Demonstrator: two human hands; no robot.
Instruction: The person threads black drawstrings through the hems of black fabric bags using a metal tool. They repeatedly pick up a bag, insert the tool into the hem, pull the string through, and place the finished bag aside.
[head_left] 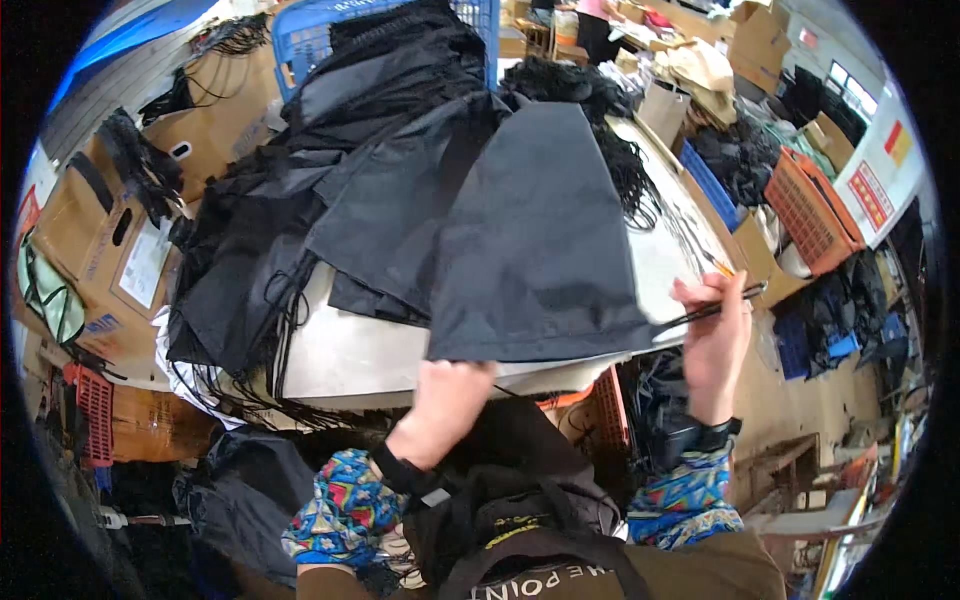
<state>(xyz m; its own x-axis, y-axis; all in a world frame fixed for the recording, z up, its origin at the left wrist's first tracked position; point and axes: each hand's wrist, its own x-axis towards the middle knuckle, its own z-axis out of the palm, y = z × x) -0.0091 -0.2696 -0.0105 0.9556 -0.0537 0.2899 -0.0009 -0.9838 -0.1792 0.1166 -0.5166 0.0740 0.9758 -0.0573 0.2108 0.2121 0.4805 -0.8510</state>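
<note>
A flat black fabric bag point(540, 230) lies over the near edge of the white table point(340, 360), its wide hem toward me. At the hem's near-left corner, my left hand point(452, 395) is closed on the bag's edge. My right hand point(717, 335), to the right of the hem, is closed around a thin dark rod point(700, 314) that reaches to the bag's right corner. Whether a cord runs along the rod is too small to tell. Beyond my right fingers, a slim orange-tipped thing point(718, 266) shows, partly hidden.
Black fabric pieces point(400, 150) are heaped on the table's left, against a blue crate point(300, 50). Cardboard boxes point(110, 260) stand at the left. Loose black cords point(635, 185) lie right of the bag. An orange crate point(815, 210) stands farther right.
</note>
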